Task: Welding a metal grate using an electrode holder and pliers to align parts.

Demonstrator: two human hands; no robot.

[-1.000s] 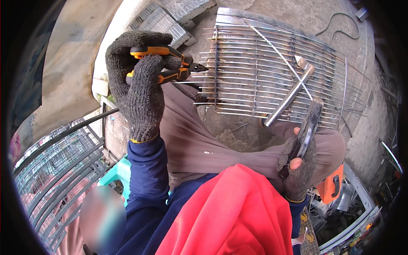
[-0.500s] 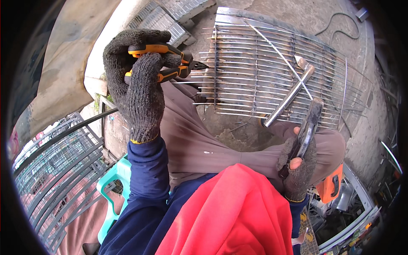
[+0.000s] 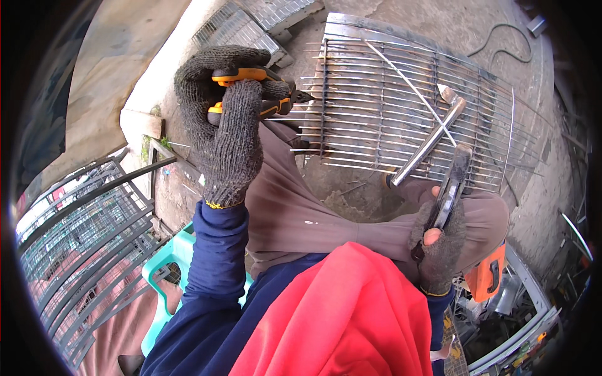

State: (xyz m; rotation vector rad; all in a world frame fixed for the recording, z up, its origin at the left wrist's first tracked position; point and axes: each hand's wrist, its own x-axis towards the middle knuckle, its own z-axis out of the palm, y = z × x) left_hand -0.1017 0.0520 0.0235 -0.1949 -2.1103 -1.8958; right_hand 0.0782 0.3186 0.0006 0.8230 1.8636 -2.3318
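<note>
My left hand (image 3: 226, 138), in a dark knit glove, is closed around orange-and-black pliers (image 3: 276, 108). Their black jaws point right, beside the wire ends at the left edge of a metal wire grid (image 3: 382, 106). Over my right knee, my gloved right hand (image 3: 442, 250), with bare fingertips showing, grips a grey metal hand tool (image 3: 450, 194) with a dark, blunt tip. A thin pale rod (image 3: 407, 88) slants across the grid and its near end meets that tip; I cannot tell whether the tool holds it.
A shiny steel bar (image 3: 426, 144) with a flattened head lies slanted on the grid. Beneath the grid is a metal sheet (image 3: 342, 24). Left stands a slatted metal rack (image 3: 100, 244) beside a teal plastic stool (image 3: 166, 260). An orange case (image 3: 486, 276) sits right; a cable (image 3: 505, 44) curls behind.
My left hand and the pliers have shifted right, and the jaws are closer to the grid's edge. My right hand keeps its grip, its tool turned slightly.
</note>
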